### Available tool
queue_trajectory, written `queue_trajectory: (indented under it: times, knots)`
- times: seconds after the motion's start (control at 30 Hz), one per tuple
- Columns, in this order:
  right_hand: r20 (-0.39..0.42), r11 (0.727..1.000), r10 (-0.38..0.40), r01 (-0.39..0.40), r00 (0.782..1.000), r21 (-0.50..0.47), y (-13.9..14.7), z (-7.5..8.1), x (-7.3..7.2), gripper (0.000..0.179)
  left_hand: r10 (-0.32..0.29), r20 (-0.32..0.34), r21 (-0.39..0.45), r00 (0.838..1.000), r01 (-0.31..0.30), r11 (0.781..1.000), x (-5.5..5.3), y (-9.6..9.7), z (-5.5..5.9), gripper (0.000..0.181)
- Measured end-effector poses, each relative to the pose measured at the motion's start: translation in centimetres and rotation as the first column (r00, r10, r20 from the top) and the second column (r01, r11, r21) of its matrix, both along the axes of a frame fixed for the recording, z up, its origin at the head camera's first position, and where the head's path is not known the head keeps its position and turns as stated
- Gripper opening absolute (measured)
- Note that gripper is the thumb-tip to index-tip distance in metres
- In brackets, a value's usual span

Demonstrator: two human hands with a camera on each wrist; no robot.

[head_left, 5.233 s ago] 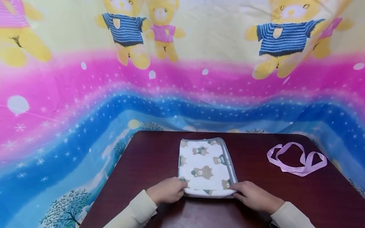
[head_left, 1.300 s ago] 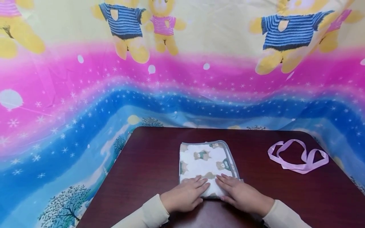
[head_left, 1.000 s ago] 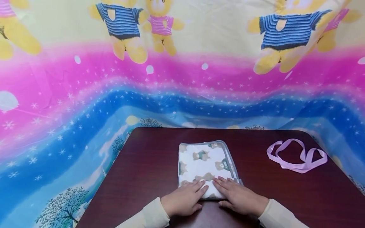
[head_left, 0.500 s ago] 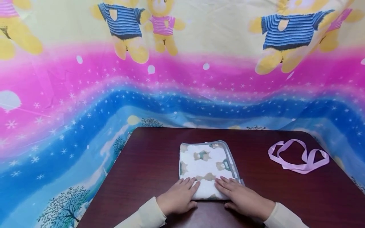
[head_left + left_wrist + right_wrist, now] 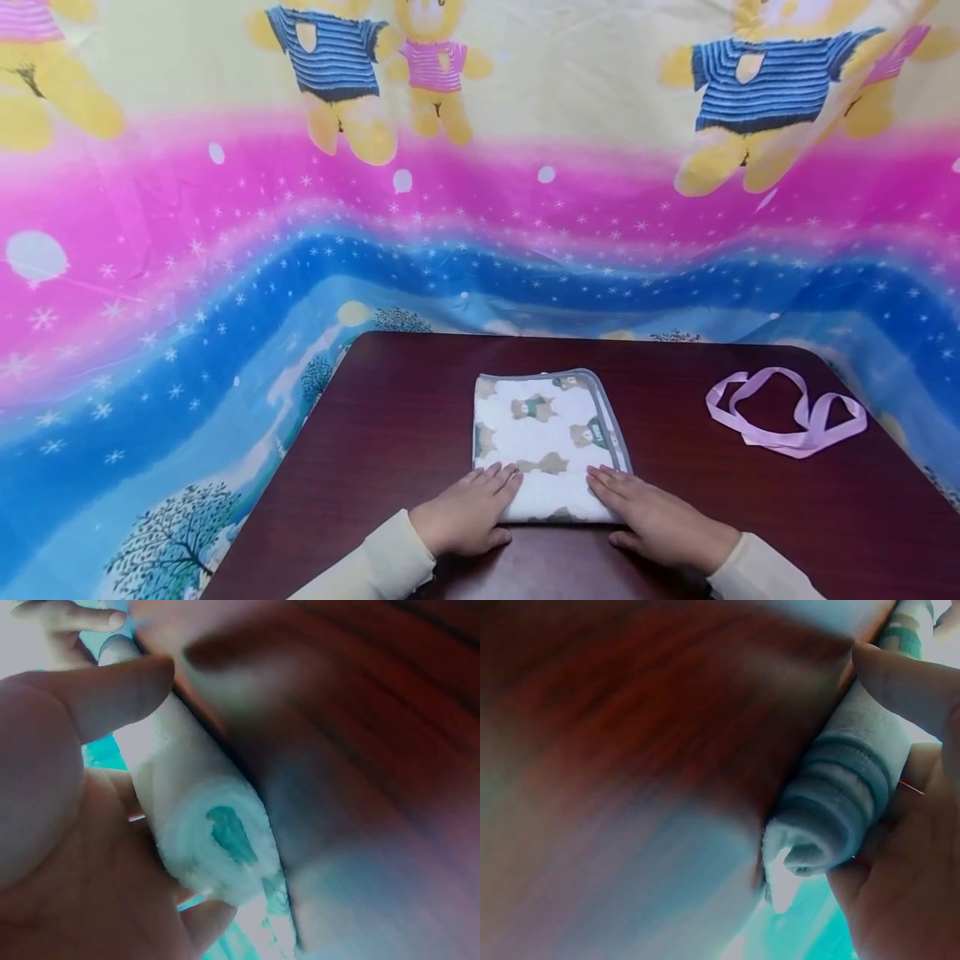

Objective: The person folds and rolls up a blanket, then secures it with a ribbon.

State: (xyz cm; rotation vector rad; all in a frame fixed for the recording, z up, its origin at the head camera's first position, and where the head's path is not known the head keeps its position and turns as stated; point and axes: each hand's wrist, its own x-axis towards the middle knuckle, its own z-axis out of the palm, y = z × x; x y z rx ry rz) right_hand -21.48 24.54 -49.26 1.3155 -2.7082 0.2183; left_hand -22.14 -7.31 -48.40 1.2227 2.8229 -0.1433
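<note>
A white towel [image 5: 532, 425] with brown bears and grey edging lies folded on the table. Its near end is rolled up; the left wrist view shows the coiled end of the roll [image 5: 225, 832], and the right wrist view shows the grey-edged other end of the roll [image 5: 817, 810]. My left hand [image 5: 467, 510] rests on the roll's left part, fingers extended over it and thumb on the near side. At the roll's right end lies my right hand [image 5: 663, 517], fingers likewise stretched over the top and thumb towards me.
A loose pink ribbon [image 5: 787, 417] lies looped on the table's right side. The dark brown table [image 5: 397, 417] has rounded far corners. Behind it hangs a curtain [image 5: 480, 217] printed with bears and snowflakes.
Several seconds ago both hands gripped the towel's near corners; now its near end is rolled further. Within the last second the hands have slid apart along the roll, towards its two ends.
</note>
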Motion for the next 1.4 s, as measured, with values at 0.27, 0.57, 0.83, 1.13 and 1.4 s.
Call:
queue_trajectory:
  times: [0.27, 0.57, 0.83, 1.13, 1.4]
  knots:
    - [-0.044, 0.999, 0.015, -0.016, 0.999, -0.03, -0.1, 1.3, -0.2, 0.071, -0.117, -0.2, 0.053, 0.973, 0.13, 0.99, 0.3, 0.4, 0.6, 0.071]
    - [0.027, 1.0, -0.016, 0.015, 1.0, 0.004, -0.1, 0.8, 0.5, 0.064, -0.195, -0.319, 0.093, 0.927, 0.236, 0.967, 0.6, -0.4, -0.1, 0.064]
    - [-0.037, 0.999, -0.044, 0.045, 0.998, 0.024, 0.6, 0.2, 0.3, 0.069, -0.088, -0.316, 0.138, 0.945, 0.137, 0.981, 0.6, -1.2, -0.6, 0.061]
    - [-0.043, 0.998, -0.058, 0.06, 0.997, 0.029, 0.2, 0.4, -0.4, 0.063, -0.072, -0.309, 0.101, 0.948, 0.108, 0.989, 0.4, -0.8, -0.5, 0.058]
    - [-0.063, 0.995, -0.087, 0.09, 0.994, 0.043, -0.6, 0.9, -0.9, 0.062, -0.041, -0.319, 0.059, 0.947, 0.063, 0.996, 0.2, -0.1, -0.2, 0.06]
